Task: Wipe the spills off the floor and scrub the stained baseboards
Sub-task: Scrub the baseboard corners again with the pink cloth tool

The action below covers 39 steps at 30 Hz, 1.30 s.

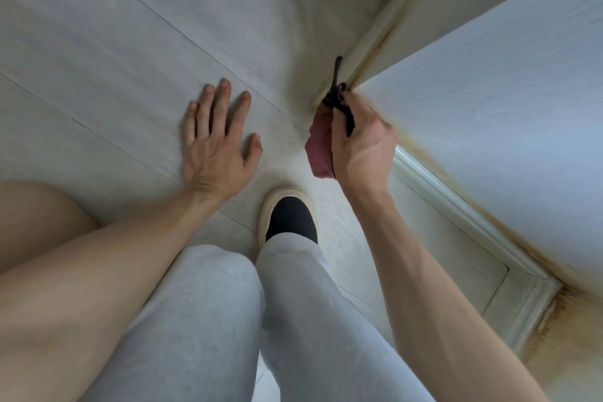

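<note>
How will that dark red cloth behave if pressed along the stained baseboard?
The dark red cloth hangs bunched below the right hand, so probably floppy and light. It should mould to the cream baseboard ridges, though loose folds may drag.

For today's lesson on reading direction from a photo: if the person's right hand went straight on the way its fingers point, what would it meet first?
Probably the stained baseboard at the wall corner. The right hand, gripping a reddish cloth and a dark object, points there; depth is unclear.

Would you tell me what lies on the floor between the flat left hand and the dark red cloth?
In the head view, only bare pale floor with a few small dark specks separates the left hand from the dark red cloth.
</note>
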Each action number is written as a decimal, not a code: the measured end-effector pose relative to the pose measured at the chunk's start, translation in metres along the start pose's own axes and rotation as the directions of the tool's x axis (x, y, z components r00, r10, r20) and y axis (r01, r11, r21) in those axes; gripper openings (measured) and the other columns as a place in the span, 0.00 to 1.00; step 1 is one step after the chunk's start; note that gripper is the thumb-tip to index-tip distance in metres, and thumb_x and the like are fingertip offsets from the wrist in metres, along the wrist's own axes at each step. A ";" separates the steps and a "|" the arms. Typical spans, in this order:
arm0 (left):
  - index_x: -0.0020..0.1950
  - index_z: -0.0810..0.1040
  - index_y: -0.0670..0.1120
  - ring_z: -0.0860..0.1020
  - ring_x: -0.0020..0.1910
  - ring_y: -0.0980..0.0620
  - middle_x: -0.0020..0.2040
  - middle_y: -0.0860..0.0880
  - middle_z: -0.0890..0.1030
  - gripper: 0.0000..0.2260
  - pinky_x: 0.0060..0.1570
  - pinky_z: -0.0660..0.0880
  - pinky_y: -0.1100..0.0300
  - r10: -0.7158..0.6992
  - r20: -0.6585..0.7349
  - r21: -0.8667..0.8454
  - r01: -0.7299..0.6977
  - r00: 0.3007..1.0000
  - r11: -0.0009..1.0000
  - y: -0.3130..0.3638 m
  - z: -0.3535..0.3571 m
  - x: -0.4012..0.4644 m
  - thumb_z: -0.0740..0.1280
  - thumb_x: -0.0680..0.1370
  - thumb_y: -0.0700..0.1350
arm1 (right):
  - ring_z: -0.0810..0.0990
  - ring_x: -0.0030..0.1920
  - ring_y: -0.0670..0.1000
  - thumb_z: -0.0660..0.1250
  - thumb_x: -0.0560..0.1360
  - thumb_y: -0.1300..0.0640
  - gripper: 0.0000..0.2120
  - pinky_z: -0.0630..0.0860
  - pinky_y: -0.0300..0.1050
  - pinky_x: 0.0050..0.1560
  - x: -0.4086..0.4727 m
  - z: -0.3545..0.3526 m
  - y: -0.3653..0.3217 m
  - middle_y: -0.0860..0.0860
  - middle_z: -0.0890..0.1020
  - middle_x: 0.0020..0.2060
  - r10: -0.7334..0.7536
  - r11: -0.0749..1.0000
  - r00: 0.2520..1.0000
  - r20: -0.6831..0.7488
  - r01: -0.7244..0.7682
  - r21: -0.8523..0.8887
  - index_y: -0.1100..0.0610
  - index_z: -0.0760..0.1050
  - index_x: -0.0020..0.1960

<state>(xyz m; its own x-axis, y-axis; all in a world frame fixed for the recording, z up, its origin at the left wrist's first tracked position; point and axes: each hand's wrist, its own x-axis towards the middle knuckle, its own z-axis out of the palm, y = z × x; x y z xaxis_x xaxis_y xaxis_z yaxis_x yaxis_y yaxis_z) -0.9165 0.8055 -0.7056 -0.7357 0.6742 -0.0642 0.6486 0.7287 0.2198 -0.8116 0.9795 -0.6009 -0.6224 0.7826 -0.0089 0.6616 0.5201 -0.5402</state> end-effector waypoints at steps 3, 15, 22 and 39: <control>0.84 0.56 0.51 0.50 0.84 0.42 0.85 0.44 0.51 0.31 0.80 0.49 0.43 -0.013 -0.009 0.008 0.013 1.000 1.000 0.001 0.000 0.000 0.57 0.81 0.57 | 0.78 0.37 0.47 0.64 0.78 0.63 0.13 0.73 0.39 0.40 -0.006 -0.006 0.003 0.44 0.81 0.38 0.071 0.997 0.997 -0.041 -0.070 0.024 0.54 0.83 0.57; 0.83 0.57 0.52 0.51 0.83 0.42 0.85 0.45 0.52 0.31 0.80 0.50 0.43 -0.011 0.002 -0.016 0.011 1.000 1.000 0.000 0.002 0.001 0.57 0.81 0.58 | 0.83 0.40 0.47 0.70 0.78 0.52 0.11 0.84 0.51 0.48 -0.043 -0.018 0.037 0.50 0.86 0.43 0.607 0.724 0.778 0.160 -0.625 0.292 0.55 0.82 0.58; 0.83 0.58 0.53 0.51 0.83 0.43 0.85 0.46 0.53 0.31 0.81 0.48 0.44 -0.016 0.025 -0.076 0.018 1.000 0.997 -0.003 -0.001 -0.003 0.55 0.80 0.59 | 0.85 0.58 0.56 0.69 0.80 0.50 0.21 0.81 0.52 0.53 -0.098 -0.075 0.041 0.59 0.84 0.60 0.556 0.017 0.600 0.575 -0.700 0.714 0.62 0.77 0.67; 0.83 0.58 0.54 0.52 0.83 0.47 0.85 0.48 0.54 0.25 0.80 0.52 0.48 0.054 -0.025 -0.038 -0.054 0.998 0.998 -0.015 -0.003 -0.005 0.55 0.85 0.54 | 0.84 0.54 0.52 0.73 0.78 0.62 0.16 0.84 0.47 0.49 -0.065 -0.023 0.064 0.53 0.82 0.58 0.874 -0.286 0.237 0.424 -0.453 0.844 0.58 0.77 0.65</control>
<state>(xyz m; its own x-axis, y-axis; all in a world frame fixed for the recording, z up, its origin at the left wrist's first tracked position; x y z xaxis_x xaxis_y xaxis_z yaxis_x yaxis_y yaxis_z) -0.9231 0.7910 -0.7060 -0.7046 0.7090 -0.0279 0.6797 0.6858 0.2601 -0.7194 0.9702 -0.6157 0.2538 0.4953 -0.8308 -0.2605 -0.7922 -0.5518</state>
